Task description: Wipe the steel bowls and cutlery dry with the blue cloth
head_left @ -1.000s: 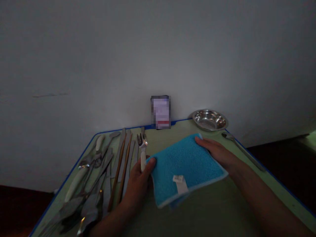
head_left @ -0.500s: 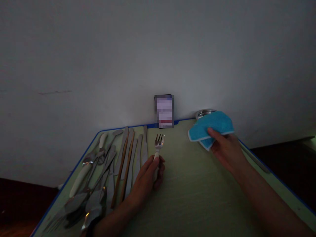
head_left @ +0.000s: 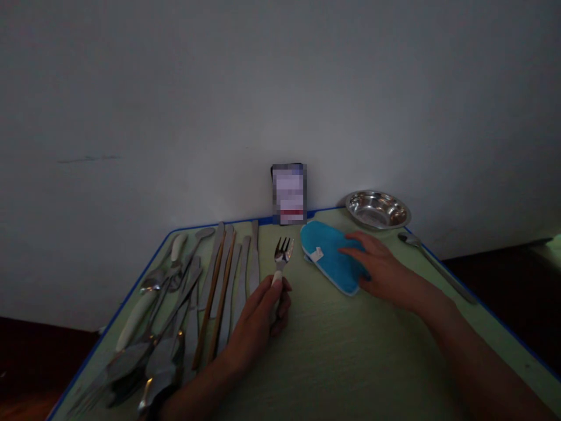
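My left hand (head_left: 265, 310) is closed around the pale handle of a fork (head_left: 284, 251), whose metal tines point up and away from me. To the right of the fork lies a folded blue cloth (head_left: 331, 254) with pale edging and a small white tag. My right hand (head_left: 377, 263) is at the cloth's right side, its fingers apart and the fingertips over or touching the fabric. Beyond that hand, a shiny metal bowl (head_left: 377, 211) stands at the back edge of the table. A spoon (head_left: 432, 266) lies along the right edge.
Knives (head_left: 255, 257), wooden chopsticks (head_left: 224, 295) and a spread of spoons and forks (head_left: 151, 351) cover the left side of the green table (head_left: 333, 356). A blurred phone-like device (head_left: 290, 194) leans against the wall (head_left: 245, 99) at the back.
My right hand has brought the blue cloth left and down from in front of the bowl, and its fingers have spread. Bowl and spoon are now uncovered. My left hand still holds the fork.
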`<state>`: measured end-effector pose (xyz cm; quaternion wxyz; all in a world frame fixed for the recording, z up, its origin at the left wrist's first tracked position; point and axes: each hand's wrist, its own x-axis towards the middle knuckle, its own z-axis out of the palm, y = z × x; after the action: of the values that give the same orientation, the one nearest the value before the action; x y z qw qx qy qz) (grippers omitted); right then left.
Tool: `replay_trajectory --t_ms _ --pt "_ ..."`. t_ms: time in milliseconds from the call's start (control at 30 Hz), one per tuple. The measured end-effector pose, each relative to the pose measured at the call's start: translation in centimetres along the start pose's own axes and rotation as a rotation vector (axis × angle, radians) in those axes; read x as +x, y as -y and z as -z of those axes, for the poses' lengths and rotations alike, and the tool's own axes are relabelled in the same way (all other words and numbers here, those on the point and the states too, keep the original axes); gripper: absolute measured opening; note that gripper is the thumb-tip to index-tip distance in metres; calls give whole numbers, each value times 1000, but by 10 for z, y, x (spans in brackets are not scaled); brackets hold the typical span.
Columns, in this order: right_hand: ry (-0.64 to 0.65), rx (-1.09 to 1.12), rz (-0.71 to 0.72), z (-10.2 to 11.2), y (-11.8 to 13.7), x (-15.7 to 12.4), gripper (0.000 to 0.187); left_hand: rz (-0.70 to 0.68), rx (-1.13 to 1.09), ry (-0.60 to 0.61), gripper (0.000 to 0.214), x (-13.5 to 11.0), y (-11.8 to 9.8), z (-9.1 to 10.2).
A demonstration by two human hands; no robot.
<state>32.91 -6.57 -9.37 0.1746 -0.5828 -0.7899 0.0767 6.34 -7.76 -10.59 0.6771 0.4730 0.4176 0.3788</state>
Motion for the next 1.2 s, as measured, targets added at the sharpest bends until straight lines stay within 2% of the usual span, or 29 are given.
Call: replay_trajectory --t_ms 67,133,167,233,367,500,600,733,800,867,967,1000,1067,1133,1200 --pt "117 -38 64 -4 6 -2 60 11 25 13 27 0 -1 -1" --pt "249 -10 65 -4 13 -4 65 23 51 15 28 0 -3 -2" --pt "288 9 47 -4 16 -4 68 27 60 14 29 0 -4 -2" --pt "282 22 10 -3 23 -2 62 37 75 18 29 -1 -5 -2" --pt "121 -27 -55 -2 35 8 26 47 143 41 29 -4 -5 -3" --pt "-16 53 -88 -2 39 12 15 5 274 94 28 -8 -8 -5" --pt "-121 275 -99 0 41 12 13 1 349 120 29 -10 -11 -6" --pt "-394 731 -276 2 53 13 17 44 399 154 32 -12 -10 -5" --pt "-486 863 -325 3 60 13 18 66 416 180 33 -12 -9 -5" --pt "-463 862 -253 2 66 12 17 73 430 193 33 -12 -8 -4" --pt "-301 712 -39 -6 73 10 17 61 438 184 32 -12 -8 -5" --pt "-245 667 -6 -10 74 10 15 60 439 178 32 -12 -8 -5" --pt "-180 638 -38 -19 77 9 23 64 435 165 31 -12 -8 -5" --pt "-178 690 -141 -26 78 9 34 68 420 171 31 -12 -8 -4" --pt "-188 775 -219 -27 78 10 31 63 405 185 32 -11 -8 -4"
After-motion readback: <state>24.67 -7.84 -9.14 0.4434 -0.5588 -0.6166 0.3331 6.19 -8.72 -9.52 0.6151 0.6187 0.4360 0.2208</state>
